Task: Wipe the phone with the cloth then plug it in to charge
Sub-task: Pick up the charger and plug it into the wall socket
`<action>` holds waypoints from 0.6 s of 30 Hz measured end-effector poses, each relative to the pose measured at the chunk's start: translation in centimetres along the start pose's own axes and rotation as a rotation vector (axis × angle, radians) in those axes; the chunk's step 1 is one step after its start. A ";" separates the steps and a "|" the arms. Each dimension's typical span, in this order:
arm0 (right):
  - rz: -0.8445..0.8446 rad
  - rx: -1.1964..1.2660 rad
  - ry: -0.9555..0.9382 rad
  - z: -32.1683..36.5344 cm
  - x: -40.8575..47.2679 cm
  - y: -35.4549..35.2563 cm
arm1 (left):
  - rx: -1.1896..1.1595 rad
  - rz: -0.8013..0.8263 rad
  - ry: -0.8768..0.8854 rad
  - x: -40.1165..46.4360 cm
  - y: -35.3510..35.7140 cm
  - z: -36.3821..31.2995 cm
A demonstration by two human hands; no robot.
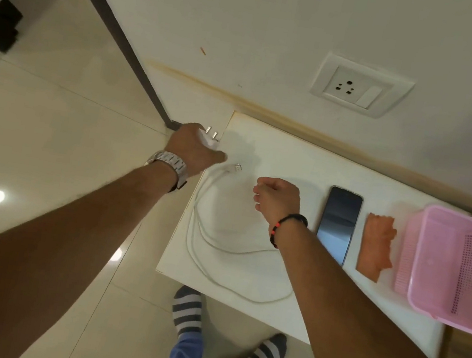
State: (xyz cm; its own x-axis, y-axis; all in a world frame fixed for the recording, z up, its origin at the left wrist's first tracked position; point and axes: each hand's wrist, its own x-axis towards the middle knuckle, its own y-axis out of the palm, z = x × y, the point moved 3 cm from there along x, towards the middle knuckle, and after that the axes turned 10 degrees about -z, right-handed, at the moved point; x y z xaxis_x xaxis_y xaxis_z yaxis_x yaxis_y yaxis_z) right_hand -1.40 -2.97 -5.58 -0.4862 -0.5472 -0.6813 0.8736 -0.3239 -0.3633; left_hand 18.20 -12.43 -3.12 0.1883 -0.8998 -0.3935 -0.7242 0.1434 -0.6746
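Gripped in the left hand [193, 147] is the white charger plug [207, 138], prongs outward; the right hand [278, 199] is curled, seemingly holding nothing. On the white table [265, 140] the phone [337, 224] lies flat, screen up, between the looped cable [217, 247] and the orange cloth [377, 247] — likely stiff, slick glass, best taken by its long edges — while the cloth looks soft enough to pinch anywhere

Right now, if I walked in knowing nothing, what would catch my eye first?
Probably the left hand, gripping a white charger plug off the table's left edge, its white cable looping across the white table. Then the dark phone lying flat, beside the orange cloth and pink basket. The wall socket is empty.
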 end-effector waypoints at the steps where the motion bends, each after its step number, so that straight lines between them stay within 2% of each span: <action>1: 0.010 -0.029 -0.013 -0.2 0.1 0.6 | 0.077 0.014 0.078 0.1 0.6 0.5; 5: 0.020 -0.096 -0.087 0.1 0.7 2.7 | 0.368 0.075 0.303 0.3 3.1 1.4; 11: 0.021 -0.051 -0.047 0.4 1.3 4.0 | 0.456 0.076 0.363 0.1 4.2 1.0; 13: 0.030 0.011 0.019 0.3 0.8 3.5 | 0.371 0.079 0.320 -0.1 3.7 0.8; 15: 0.084 0.131 0.075 0.6 -0.6 3.0 | 0.180 0.077 0.259 -0.8 2.8 0.1; 18: 0.126 0.305 0.041 1.7 -2.7 1.9 | -0.038 0.122 0.260 -2.6 1.8 -1.5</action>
State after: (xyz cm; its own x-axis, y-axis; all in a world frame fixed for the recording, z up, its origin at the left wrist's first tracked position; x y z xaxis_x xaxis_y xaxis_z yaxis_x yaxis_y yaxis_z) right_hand 1.47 -3.39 -3.39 -0.3678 -0.5679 -0.7364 0.8770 -0.4751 -0.0717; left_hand 15.42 -10.50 -2.35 -0.0741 -0.9530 -0.2939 -0.7560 0.2459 -0.6067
